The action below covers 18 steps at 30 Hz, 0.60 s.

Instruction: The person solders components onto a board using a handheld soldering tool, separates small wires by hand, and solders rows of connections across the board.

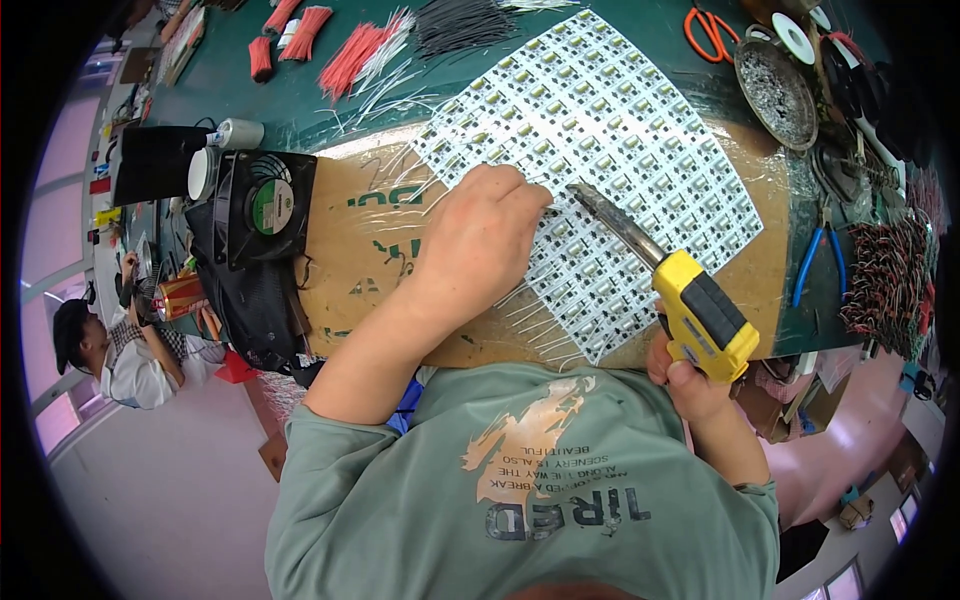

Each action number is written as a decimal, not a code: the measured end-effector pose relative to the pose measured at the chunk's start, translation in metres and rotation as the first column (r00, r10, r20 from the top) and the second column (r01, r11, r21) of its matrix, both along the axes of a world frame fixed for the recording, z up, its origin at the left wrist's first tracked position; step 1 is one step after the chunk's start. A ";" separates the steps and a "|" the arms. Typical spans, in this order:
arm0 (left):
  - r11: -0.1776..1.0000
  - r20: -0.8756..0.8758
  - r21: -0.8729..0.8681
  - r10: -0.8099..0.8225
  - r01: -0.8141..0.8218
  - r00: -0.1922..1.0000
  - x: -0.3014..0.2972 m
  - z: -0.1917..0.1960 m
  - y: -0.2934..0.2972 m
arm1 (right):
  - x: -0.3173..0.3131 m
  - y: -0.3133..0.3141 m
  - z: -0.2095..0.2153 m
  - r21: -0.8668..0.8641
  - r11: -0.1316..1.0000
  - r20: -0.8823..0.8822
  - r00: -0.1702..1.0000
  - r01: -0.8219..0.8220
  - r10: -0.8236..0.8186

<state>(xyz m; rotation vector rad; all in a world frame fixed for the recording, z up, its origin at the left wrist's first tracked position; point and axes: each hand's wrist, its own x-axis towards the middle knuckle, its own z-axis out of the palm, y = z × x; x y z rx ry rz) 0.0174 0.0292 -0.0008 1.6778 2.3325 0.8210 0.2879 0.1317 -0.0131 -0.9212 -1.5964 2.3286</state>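
A white panel of many small circuit boards [640, 130] lies at an angle on a brown cardboard sheet [350, 255]. Over its left half, my left hand [485, 235] is closed in a pinch on what looks like a thin white wire, mostly hidden by the fingers. My right hand [690, 385] grips a yellow and black soldering gun [705, 315] at the panel's near right corner. The iron's dark tip points up and left, close to my left fingertips. White wires [535, 325] stick out from the panel's near left edge, and more fan out beside my left wrist.
At left stands a black fan [265, 210] beside a white spool [240, 133]. Red wire bundles [350, 60] and black wires [465, 25] lie at the back. On the right are orange-handled scissors [710, 35], a metal dish [775, 95], blue pliers [822, 260] and piled wired parts [885, 285]. Another person [130, 350] sits far left.
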 end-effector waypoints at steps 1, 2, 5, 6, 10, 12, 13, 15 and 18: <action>1.000 0.002 0.002 0.000 0.000 1.000 0.000 0.000 0.000 | 0.000 0.000 0.000 0.001 1.000 -0.003 1.000 0.008 -0.008; 1.000 0.003 0.003 -0.001 0.001 1.000 0.000 0.000 0.000 | 0.000 0.000 0.001 0.002 1.000 -0.005 1.000 0.016 -0.016; 1.000 -0.031 0.015 0.011 -0.010 0.999 0.002 0.002 -0.001 | 0.002 0.000 0.000 -0.028 0.999 -0.015 1.000 0.017 -0.018; 1.000 -0.025 0.019 0.017 -0.017 1.000 0.003 0.004 0.000 | 0.003 0.000 0.000 -0.027 0.999 -0.014 1.000 0.020 -0.020; 0.999 -0.069 0.041 -0.009 0.012 0.998 0.005 0.004 -0.001 | 0.007 0.001 0.003 -0.028 1.000 -0.002 1.000 0.010 -0.010; 0.998 -0.079 0.060 -0.019 0.024 0.997 0.006 0.003 -0.001 | 0.007 0.003 0.007 -0.021 1.000 0.012 1.000 0.002 -0.001; 0.996 -0.090 0.079 -0.029 0.036 0.996 0.007 0.002 -0.002 | 0.006 0.006 0.010 -0.011 0.999 -0.002 0.999 -0.039 0.039; 0.996 -0.105 0.076 -0.034 0.042 0.994 0.008 0.000 -0.003 | 0.007 0.008 0.011 -0.001 0.997 -0.014 0.997 -0.077 0.077; 0.997 -0.122 0.060 -0.047 0.055 0.991 0.008 -0.004 -0.003 | 0.009 0.006 0.008 0.071 0.992 0.014 0.995 -0.101 0.101</action>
